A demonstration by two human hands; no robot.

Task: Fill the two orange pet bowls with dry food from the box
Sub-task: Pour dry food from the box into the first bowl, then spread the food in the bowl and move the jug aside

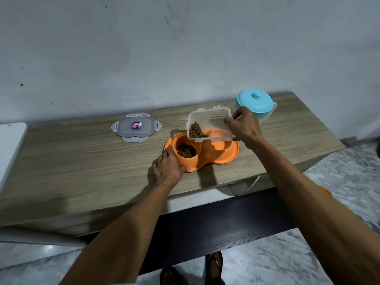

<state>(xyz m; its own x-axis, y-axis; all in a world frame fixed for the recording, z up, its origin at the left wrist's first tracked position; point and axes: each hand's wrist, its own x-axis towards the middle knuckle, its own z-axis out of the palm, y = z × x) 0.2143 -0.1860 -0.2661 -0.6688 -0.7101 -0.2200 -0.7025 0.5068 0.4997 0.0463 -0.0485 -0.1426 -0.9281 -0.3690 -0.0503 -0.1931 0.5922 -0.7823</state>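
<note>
An orange double pet bowl [223,156] sits on the wooden table. Its left bowl [186,150] holds brown dry food. The right bowl [219,144] is partly hidden behind the box, and I see no food in the part that shows. My right hand [243,125] grips a clear plastic box [209,122], tilted over the feeder with its opening facing me. Dry food [196,130] lies heaped in the box's lower left corner. My left hand [168,166] rests on the feeder's left rim, fingers curled over its edge.
The box's clear lid [136,126] with its clip tabs lies flat on the table to the left. A turquoise lidded container [255,102] stands at the back right by the wall. The table's front edge [185,192] runs near my forearms; marble floor lies below.
</note>
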